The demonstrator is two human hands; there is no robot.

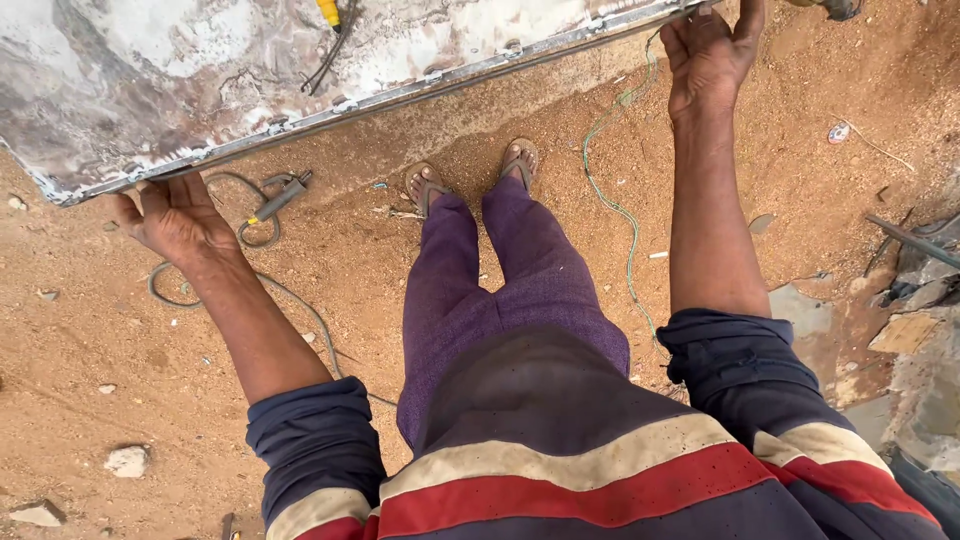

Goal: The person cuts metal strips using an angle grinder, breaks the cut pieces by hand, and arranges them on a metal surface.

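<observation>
A large grey metal panel (250,70) with a welded frame edge fills the top of the head view, raised above sandy ground. My left hand (170,215) grips the panel's near left corner from below, fingers curled under the frame. My right hand (710,55) grips the panel's near right end at the top of the view. My feet in sandals (470,175) stand just below the panel's edge. A yellow-handled tool (328,12) and a dark cable lie on top of the panel.
A welding electrode holder (278,198) with a grey cable lies on the sand by my left hand. A green wire (620,210) trails along the ground by my right leg. Stone slabs and metal scrap (915,300) crowd the right edge; small stones (127,460) lie at left.
</observation>
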